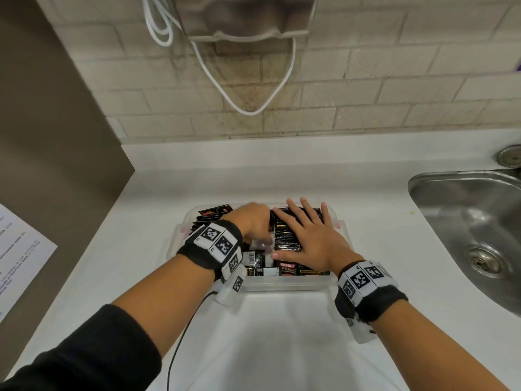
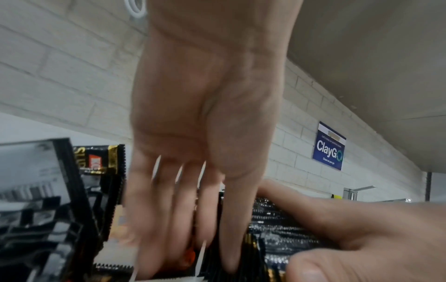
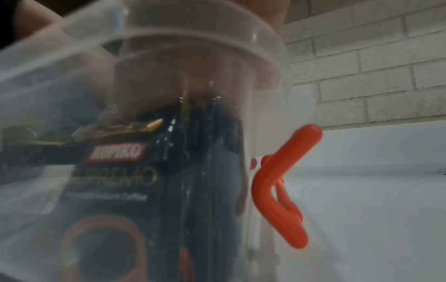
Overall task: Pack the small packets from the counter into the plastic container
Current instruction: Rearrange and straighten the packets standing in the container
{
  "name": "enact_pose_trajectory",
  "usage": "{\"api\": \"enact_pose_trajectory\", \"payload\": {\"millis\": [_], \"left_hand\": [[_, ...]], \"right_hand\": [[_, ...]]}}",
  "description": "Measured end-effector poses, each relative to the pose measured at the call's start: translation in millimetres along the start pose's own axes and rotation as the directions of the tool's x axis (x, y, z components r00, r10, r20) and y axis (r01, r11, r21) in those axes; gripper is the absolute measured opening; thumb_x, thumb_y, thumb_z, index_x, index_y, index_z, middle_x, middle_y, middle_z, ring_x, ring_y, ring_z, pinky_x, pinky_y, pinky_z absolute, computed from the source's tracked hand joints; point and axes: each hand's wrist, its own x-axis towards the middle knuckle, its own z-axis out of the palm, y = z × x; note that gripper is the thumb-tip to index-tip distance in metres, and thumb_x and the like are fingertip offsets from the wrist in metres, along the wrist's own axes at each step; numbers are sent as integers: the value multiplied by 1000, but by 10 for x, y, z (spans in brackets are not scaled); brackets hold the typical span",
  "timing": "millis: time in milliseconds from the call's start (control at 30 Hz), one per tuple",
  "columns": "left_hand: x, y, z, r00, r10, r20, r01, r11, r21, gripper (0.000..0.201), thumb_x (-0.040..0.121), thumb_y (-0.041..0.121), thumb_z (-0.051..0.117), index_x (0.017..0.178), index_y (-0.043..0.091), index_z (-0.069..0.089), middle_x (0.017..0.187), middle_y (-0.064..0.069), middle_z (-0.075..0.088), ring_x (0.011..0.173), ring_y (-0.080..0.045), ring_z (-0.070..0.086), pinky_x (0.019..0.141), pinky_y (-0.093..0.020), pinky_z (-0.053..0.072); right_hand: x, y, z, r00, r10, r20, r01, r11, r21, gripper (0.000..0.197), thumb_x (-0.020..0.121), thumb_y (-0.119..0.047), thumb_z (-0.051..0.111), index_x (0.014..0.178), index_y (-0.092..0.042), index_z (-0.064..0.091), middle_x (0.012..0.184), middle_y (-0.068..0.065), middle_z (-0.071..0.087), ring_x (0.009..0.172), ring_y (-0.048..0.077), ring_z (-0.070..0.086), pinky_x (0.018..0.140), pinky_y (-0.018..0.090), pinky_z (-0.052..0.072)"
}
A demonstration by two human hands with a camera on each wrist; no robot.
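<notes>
The small packets (image 1: 284,238) are in the plastic container (image 1: 282,286), which sits on the white counter (image 1: 282,348) straight ahead of both my wrists. They are black coffee sachets, most standing on edge in a tight row, with a few lying flat near my wrists (one label facing me reads Kopiko).

My right hand (image 1: 307,238) lies flat on top of the row, fingers straight and spread, palm pressing the upper edges of the sachets; it grips nothing. My left hand (image 1: 253,221) is just beside it, on its thumb side, reaching down into the container. In the left wrist view my left fingers (image 2: 166,219) point straight down among the sachets, and the thumb runs down alongside a black packet; the picture is blurred, so I cannot tell whether they pinch one or only push against it. My right fingertips show at that view's right edge, touching the row.

More sachets lean loosely on the far side of my left hand, against the container's far left corner. Through the clear wall, the right wrist view shows a packet front and an orange latch (image 3: 280,190) hanging open on the container's side, beyond my right hand. A steel sink (image 1: 479,235) lies well off to the right of my right hand, and a printed sheet (image 1: 17,258) well to the left of my left arm.
</notes>
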Motion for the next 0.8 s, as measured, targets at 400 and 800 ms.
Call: {"api": "enact_pose_trajectory", "payload": {"millis": [400, 800], "left_hand": [[-133, 172, 54, 952, 5, 307, -97, 953, 286, 45, 82, 17, 77, 123, 9, 62, 114, -6, 64, 91, -21, 63, 77, -34, 54], [-388, 8, -89, 947, 70, 315, -103, 991, 88, 36, 89, 18, 59, 124, 17, 62, 111, -6, 67, 93, -22, 65, 76, -34, 55]], "right_hand": [[4, 6, 8, 1000, -5, 7, 5, 1000, -20, 100, 70, -96, 13, 152, -46, -12, 165, -3, -12, 150, 24, -20, 117, 62, -10], [-1, 9, -4, 1000, -7, 23, 7, 999, -38, 95, 73, -93, 19, 152, -49, -10, 165, -3, -13, 150, 25, -20, 117, 61, -11]]}}
